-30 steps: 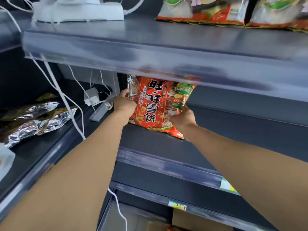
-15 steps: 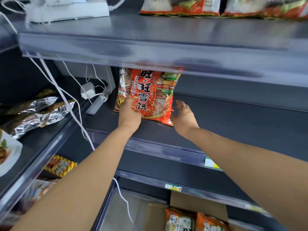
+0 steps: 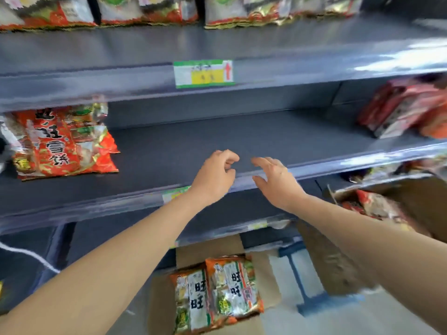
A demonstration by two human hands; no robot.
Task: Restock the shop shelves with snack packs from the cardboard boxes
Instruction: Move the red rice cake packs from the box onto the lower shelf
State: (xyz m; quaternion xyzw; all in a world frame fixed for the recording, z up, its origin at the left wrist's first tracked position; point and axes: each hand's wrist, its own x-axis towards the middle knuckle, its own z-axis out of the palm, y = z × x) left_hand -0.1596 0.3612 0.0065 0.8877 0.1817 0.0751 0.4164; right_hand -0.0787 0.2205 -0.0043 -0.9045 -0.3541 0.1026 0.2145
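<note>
Left hand [image 3: 215, 175] and right hand [image 3: 278, 182] released snack pack [image 3: 65, 141], standing upright

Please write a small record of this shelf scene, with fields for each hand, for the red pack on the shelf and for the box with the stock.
left hand: empty, fingers loosely curled, over the front edge of the middle shelf
right hand: empty, fingers relaxed, close beside the left hand
red snack pack: lies on the middle shelf, far left, away from both hands
cardboard box: open, on the floor below the shelves
box contents: two snack packs visible
</note>
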